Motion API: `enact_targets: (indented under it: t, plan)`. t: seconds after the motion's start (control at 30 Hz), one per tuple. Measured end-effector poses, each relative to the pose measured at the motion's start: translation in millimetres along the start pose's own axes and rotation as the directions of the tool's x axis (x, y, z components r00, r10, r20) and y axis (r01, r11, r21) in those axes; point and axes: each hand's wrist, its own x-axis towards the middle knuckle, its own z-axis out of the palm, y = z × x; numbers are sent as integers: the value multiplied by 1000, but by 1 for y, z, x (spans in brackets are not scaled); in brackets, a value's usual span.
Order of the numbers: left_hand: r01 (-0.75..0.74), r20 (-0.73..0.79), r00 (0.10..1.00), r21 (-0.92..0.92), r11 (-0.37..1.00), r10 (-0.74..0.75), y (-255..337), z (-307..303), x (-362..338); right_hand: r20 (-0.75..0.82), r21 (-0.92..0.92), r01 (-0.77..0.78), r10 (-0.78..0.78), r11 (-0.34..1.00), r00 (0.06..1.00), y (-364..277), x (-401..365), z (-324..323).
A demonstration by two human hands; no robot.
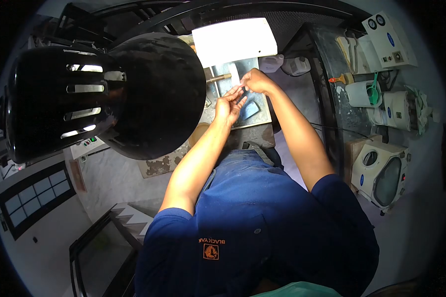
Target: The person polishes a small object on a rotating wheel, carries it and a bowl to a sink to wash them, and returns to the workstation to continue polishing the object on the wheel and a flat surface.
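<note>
My left hand (228, 107) and my right hand (256, 81) meet over a pale work tray (263, 118). Their fingertips come together around something small and pinkish, too small to make out. The fingers of my right hand are pinched and bent down. On my left hand, thumb and forefinger close toward the same spot, while the other fingers are loosely curled. A brass-coloured rod (219, 78) points in from the left, just beyond my left hand. Below my fingers, a flat blue piece (250, 110) lies in the tray.
A large black lamp shade (158, 94) fills the left side, close to my left forearm. Above the tray hangs a bright white hood (235, 39). To the right stand a machine with gauges (389, 42), a brush (339, 79), a green scoop (373, 91) and a windowed machine (381, 173).
</note>
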Motion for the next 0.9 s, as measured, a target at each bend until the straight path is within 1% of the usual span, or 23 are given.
enact_targets:
  t: [0.07, 0.1, 0.17, 0.2, 0.27, 0.4, 0.47, 0.5, 0.57, 0.6, 0.7, 0.77, 0.83, 0.9]
  plan:
    - [0, 23, 1000, 2, 1000, 0, 1, 1, 0, -73, 70, 22, -17, 997, 997, -4, -10, 2]
    - [3, 23, 1000, 4, 1000, -3, 1, -1, 1, -75, 72, 20, -15, 997, 997, -3, -8, 4]
    - [7, 3, 1000, 8, 1000, -7, -1, -3, 5, -103, 111, -55, 67, 992, 992, -5, -4, 6]
    - [7, 5, 1000, 12, 1000, -7, -1, -3, 6, -107, 113, -53, 65, 992, 992, -6, -3, 5]
    - [14, -7, 1000, 4, 1000, -14, 0, -5, 6, -61, 52, -70, 73, 996, 995, -10, -2, 4]
    - [28, 21, 999, -3, 1000, -28, 1, -6, 6, -48, 76, -81, 85, 994, 995, -8, 1, 2]
    - [17, 7, 1000, 6, 1000, -17, 2, -5, 6, -31, 49, -86, 87, 995, 996, -13, -1, 3]
    - [15, 11, 1000, 7, 1000, -15, 1, -4, 7, -34, 49, -83, 84, 995, 996, -10, 1, 2]
    - [25, 4, 1000, 14, 1000, -25, 1, -5, 7, -95, 66, -85, 91, 994, 991, -4, 4, 3]
    - [31, 29, 999, 21, 999, -31, 1, -6, 8, -94, 66, -83, 89, 994, 992, -5, 5, 4]
    - [22, 39, 999, 25, 999, -23, 0, -8, 9, -35, 60, -67, 69, 996, 997, -4, 3, 5]
    - [9, 40, 999, 33, 999, -11, 3, -2, 5, -62, 64, -67, 70, 996, 996, -4, 1, 1]
    - [24, 9, 1000, 28, 999, -24, 1, -3, 6, -99, 75, -70, 77, 995, 992, -4, 0, 2]
    - [36, 13, 999, 33, 999, -36, 0, -5, 7, -107, 57, -79, 85, 995, 991, -8, -4, 4]
